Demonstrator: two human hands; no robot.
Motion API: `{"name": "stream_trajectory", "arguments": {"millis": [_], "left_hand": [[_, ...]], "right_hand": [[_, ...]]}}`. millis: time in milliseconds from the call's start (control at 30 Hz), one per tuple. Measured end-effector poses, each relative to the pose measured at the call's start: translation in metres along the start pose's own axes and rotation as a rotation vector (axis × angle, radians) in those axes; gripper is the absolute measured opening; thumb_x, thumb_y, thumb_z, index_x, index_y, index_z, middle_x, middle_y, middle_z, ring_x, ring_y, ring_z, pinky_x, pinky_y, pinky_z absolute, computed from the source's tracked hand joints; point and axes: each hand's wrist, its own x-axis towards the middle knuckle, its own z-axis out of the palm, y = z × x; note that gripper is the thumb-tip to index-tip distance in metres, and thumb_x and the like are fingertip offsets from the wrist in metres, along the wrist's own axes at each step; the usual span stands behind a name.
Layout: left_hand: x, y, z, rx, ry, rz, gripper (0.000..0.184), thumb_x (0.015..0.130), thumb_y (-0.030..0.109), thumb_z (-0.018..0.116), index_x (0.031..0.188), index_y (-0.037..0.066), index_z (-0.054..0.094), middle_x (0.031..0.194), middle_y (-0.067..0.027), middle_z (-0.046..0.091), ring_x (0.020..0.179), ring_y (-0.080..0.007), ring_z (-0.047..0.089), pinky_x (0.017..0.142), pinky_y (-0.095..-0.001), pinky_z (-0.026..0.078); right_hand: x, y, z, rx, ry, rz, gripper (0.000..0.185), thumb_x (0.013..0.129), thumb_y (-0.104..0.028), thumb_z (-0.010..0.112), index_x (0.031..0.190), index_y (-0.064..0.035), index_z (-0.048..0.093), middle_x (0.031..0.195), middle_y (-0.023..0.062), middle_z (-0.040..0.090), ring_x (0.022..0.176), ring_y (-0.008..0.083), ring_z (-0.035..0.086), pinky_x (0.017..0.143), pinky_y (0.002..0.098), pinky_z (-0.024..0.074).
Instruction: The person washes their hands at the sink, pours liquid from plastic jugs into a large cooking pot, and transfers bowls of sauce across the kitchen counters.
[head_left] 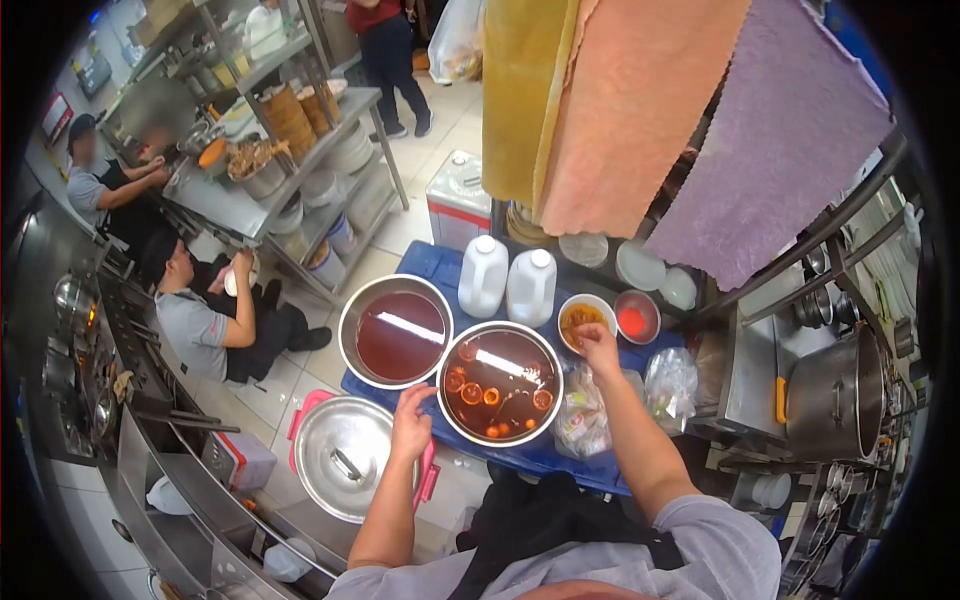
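My right hand [600,352] reaches over a white bowl [571,302] with brownish-orange contents [580,320]. Its fingertips point down and together at the bowl's edge; what they hold, if anything, I cannot make out. My left hand [411,422] is beside the left rim of a metal pot [443,412], fingers partly stretched and nothing visible in them. Dark red-brown liquid fills this pot, with citrus slices [471,393] and small orange pieces [497,430] floating in it. To its left stands a second pot [347,335] of reddish liquid.
A blue surface [425,262] bears the pots, two white jugs [484,280], a red bowl [637,316] and plastic bags [583,420]. A metal lid [343,455] lies over a pink tub [428,475] at left. Coloured cloths [640,110] hang ahead. Co-workers [190,320] are at left.
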Motion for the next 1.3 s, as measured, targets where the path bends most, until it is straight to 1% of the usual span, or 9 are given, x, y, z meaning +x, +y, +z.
{"name": "stream_trajectory", "arguments": {"millis": [333, 467, 500, 667, 767, 900, 1033, 1267, 1300], "left_hand": [[0.024, 0.032, 0.041, -0.096, -0.088, 0.168, 0.057, 0.068, -0.015, 0.042, 0.113, 0.010, 0.067, 0.127, -0.0099, 0.053, 0.113, -0.0214, 0.056, 0.083, -0.0273, 0.048], [0.038, 0.017, 0.064, 0.066, -0.078, 0.374, 0.041, 0.080, -0.012, 0.049, 0.111, 0.009, 0.067, 0.117, -0.0126, 0.058, 0.105, -0.0249, 0.060, 0.091, -0.0313, 0.047], [0.033, 0.036, 0.066, 0.053, -0.108, 0.305, 0.043, 0.079, -0.013, 0.049, 0.111, 0.009, 0.066, 0.117, -0.0141, 0.059, 0.105, -0.0266, 0.060, 0.092, -0.0329, 0.047], [0.040, 0.032, 0.080, -0.049, -0.206, 0.220, 0.057, 0.071, -0.016, 0.040, 0.114, 0.009, 0.067, 0.129, -0.0132, 0.052, 0.120, -0.0256, 0.052, 0.095, -0.0321, 0.046], [0.041, 0.030, 0.088, -0.027, -0.200, 0.243, 0.047, 0.073, -0.012, 0.047, 0.112, 0.005, 0.068, 0.128, -0.0127, 0.055, 0.114, -0.0230, 0.056, 0.095, -0.0319, 0.046], [0.043, 0.024, 0.101, -0.071, -0.256, 0.188, 0.055, 0.069, -0.013, 0.042, 0.113, 0.008, 0.066, 0.128, -0.0094, 0.054, 0.119, -0.0231, 0.053, 0.093, -0.0309, 0.044], [0.044, 0.027, 0.114, -0.051, -0.298, 0.238, 0.055, 0.071, -0.012, 0.042, 0.115, 0.009, 0.066, 0.128, -0.0106, 0.054, 0.119, -0.0249, 0.053, 0.096, -0.0338, 0.044], [0.048, 0.042, 0.133, -0.094, -0.336, 0.205, 0.053, 0.069, -0.012, 0.040, 0.113, 0.004, 0.066, 0.129, -0.0152, 0.055, 0.120, -0.0275, 0.054, 0.104, -0.0351, 0.041], [0.053, 0.034, 0.137, -0.122, -0.331, 0.218, 0.053, 0.069, -0.011, 0.041, 0.114, 0.004, 0.066, 0.128, -0.0155, 0.056, 0.120, -0.0276, 0.054, 0.103, -0.0349, 0.043]], "right_hand": [[-0.025, 0.006, -0.100, 0.068, 0.210, -0.026, 0.037, 0.072, 0.015, 0.042, 0.095, -0.0072, 0.063, 0.090, 0.0010, 0.061, 0.085, 0.0119, 0.055, 0.063, 0.0252, 0.0450], [-0.034, 0.032, -0.132, 0.063, 0.236, -0.094, 0.026, 0.080, 0.008, 0.049, 0.090, -0.0105, 0.063, 0.086, -0.0023, 0.060, 0.077, 0.0090, 0.053, 0.063, 0.0261, 0.0439], [-0.044, 0.029, -0.138, 0.074, 0.224, -0.021, 0.026, 0.082, 0.005, 0.046, 0.094, -0.0112, 0.062, 0.092, -0.0012, 0.061, 0.086, 0.0113, 0.056, 0.071, 0.0300, 0.0464], [-0.072, 0.025, -0.169, 0.041, 0.314, 0.044, 0.023, 0.081, 0.007, 0.047, 0.092, -0.0092, 0.059, 0.100, 0.0027, 0.064, 0.087, 0.0114, 0.056, 0.071, 0.0271, 0.0468], [-0.083, 0.035, -0.194, 0.058, 0.364, 0.032, 0.023, 0.080, 0.007, 0.047, 0.091, -0.0092, 0.059, 0.102, 0.0039, 0.064, 0.090, 0.0116, 0.057, 0.071, 0.0273, 0.0469], [-0.101, 0.040, -0.221, 0.065, 0.425, 0.044, 0.023, 0.080, 0.008, 0.046, 0.090, -0.0086, 0.058, 0.105, 0.0059, 0.064, 0.090, 0.0123, 0.056, 0.073, 0.0277, 0.0466], [-0.115, 0.050, -0.233, 0.171, 0.492, -0.006, 0.019, 0.082, 0.007, 0.050, 0.088, -0.0066, 0.061, 0.091, 0.0027, 0.063, 0.079, 0.0111, 0.056, 0.064, 0.0262, 0.0451], [-0.130, 0.063, -0.246, 0.120, 0.539, 0.061, 0.013, 0.085, 0.003, 0.053, 0.086, -0.0072, 0.061, 0.085, 0.0012, 0.061, 0.075, 0.0112, 0.054, 0.063, 0.0271, 0.0445], [-0.132, 0.061, -0.246, 0.138, 0.539, 0.066, 0.018, 0.079, 0.007, 0.049, 0.084, -0.0077, 0.058, 0.092, 0.0036, 0.061, 0.074, 0.0104, 0.052, 0.063, 0.0244, 0.0416]]}}
